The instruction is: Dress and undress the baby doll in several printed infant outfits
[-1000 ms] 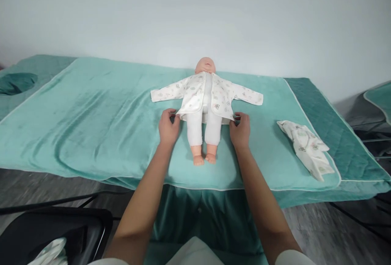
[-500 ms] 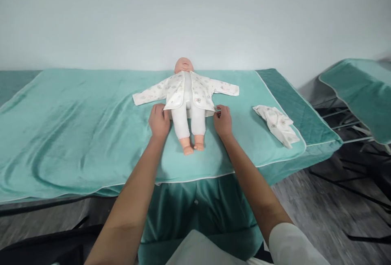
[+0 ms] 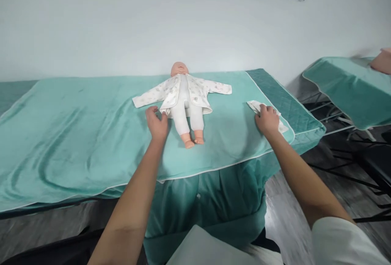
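Observation:
A baby doll (image 3: 184, 112) in a white bodysuit lies on its back, head toward the wall. It wears an open white patterned jacket (image 3: 200, 94), both sleeves spread outward. Beside the jacket's lower left corner is my left hand (image 3: 157, 125), its fingers apart and the thumb tip at the hem. Over to the right, my right hand (image 3: 268, 121) closes over a folded white patterned garment (image 3: 254, 105) and hides most of it. Its fingertips are partly lost against the cloth.
A teal velvet blanket (image 3: 91, 118) with pale piping covers the bed, wrinkled on the left. A quilted teal mattress edge (image 3: 287, 98) shows at the right. Beyond stand another teal-covered surface (image 3: 339, 90) and a black chair (image 3: 372, 163). A white wall (image 3: 122, 29) rises behind.
My right hand has left the jacket's right hem and moved right onto the folded garment. My left hand has stayed by the left hem, its fingers now spread apart. The view has shifted rightward.

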Tool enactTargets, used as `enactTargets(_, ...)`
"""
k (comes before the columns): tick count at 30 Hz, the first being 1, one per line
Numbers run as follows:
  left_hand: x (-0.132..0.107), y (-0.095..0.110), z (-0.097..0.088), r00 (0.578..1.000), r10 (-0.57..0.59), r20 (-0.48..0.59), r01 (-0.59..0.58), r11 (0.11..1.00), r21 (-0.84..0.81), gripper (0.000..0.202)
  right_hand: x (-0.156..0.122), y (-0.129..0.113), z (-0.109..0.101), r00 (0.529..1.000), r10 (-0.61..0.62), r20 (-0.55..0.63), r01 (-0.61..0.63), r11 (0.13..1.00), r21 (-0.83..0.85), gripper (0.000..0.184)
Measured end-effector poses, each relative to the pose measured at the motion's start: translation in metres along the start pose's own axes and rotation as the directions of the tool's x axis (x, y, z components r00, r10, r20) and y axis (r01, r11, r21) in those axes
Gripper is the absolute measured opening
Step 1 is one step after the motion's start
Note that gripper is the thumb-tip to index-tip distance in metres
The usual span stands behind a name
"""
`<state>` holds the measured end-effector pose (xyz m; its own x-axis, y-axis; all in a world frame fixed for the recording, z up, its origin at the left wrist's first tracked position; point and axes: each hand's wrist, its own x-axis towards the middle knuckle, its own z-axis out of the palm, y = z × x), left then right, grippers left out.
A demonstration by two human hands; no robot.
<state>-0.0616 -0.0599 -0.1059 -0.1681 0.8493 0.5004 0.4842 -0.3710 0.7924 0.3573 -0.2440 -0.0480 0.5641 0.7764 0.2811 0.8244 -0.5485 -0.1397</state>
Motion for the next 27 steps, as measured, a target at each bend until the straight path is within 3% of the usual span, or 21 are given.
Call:
enactTargets(3,-0.016,0.011,-0.015,0.999,0.053,-0.006,-0.054,0.997,-0.054,0.03,0.007,0.005,-0.016,0.989,-0.041,0.143,0.034,0.998,0.052,0.047)
enactTargets(6,-0.038,0.032,-0.027,0.997,0.037,0.062,-0.022,0.973,-0.23,0.023,0.007,-0.025,-0.035,0.953,-0.154,0.26,0.045,0.924,0.381,0.038)
enactTargets(8,-0.053,0.05,-0.031,0.989,0.044,0.138,-0.001,0.955,-0.295,0.018,-0.002,-0.059,-0.05,0.905,-0.277,0.324,0.002,0.764,0.646,0.035)
enactTargets(10,-0.069,0.073,-0.033,0.951,0.077,0.298,0.039,0.93,-0.366,0.022,-0.015,-0.097,-0.067,0.844,-0.403,0.355,-0.091,0.545,0.834,0.038)
enactTargets(12,-0.082,0.097,-0.036,0.897,0.119,0.425,0.072,0.911,-0.407,0.039,-0.031,-0.135,-0.085,0.79,-0.513,0.335,-0.161,0.353,0.922,0.039)
enactTargets(14,-0.089,0.119,-0.043,0.842,0.117,0.526,0.146,0.891,-0.43,0.062,-0.044,-0.168,-0.102,0.79,-0.557,0.256,-0.153,0.226,0.962,0.037)
enactTargets(16,-0.09,0.135,-0.055,0.88,0.116,0.461,0.115,0.889,-0.443,0.079,-0.054,-0.193,-0.116,0.823,-0.548,0.147,-0.092,0.128,0.988,0.041)
enactTargets(18,-0.086,0.143,-0.07,0.926,0.172,0.336,-0.018,0.91,-0.414,0.095,-0.061,-0.212,-0.128,0.845,-0.532,0.049,-0.021,0.058,0.998,0.05)
enactTargets(20,-0.077,0.145,-0.083,0.925,0.255,0.282,-0.144,0.921,-0.361,0.101,-0.067,-0.224,-0.138,0.839,-0.544,-0.004,0.015,0.015,1.0,0.058)
enactTargets(22,-0.067,0.144,-0.095,0.917,0.284,0.279,-0.182,0.922,-0.341,0.086,-0.073,-0.232,-0.145,0.813,-0.583,-0.011,0.014,0.0,1.0,0.061)
enactTargets(24,-0.057,0.143,-0.106,0.933,0.254,0.255,-0.155,0.923,-0.352,0.054,-0.078,-0.236,-0.15,0.779,-0.627,0.003,0.002,0.007,1.0,0.064)
enactTargets(27,-0.039,0.149,-0.123,0.967,0.177,0.181,-0.093,0.915,-0.393,0.025,-0.08,-0.234,-0.151,0.743,-0.667,0.051,0.011,0.088,0.996,0.067)
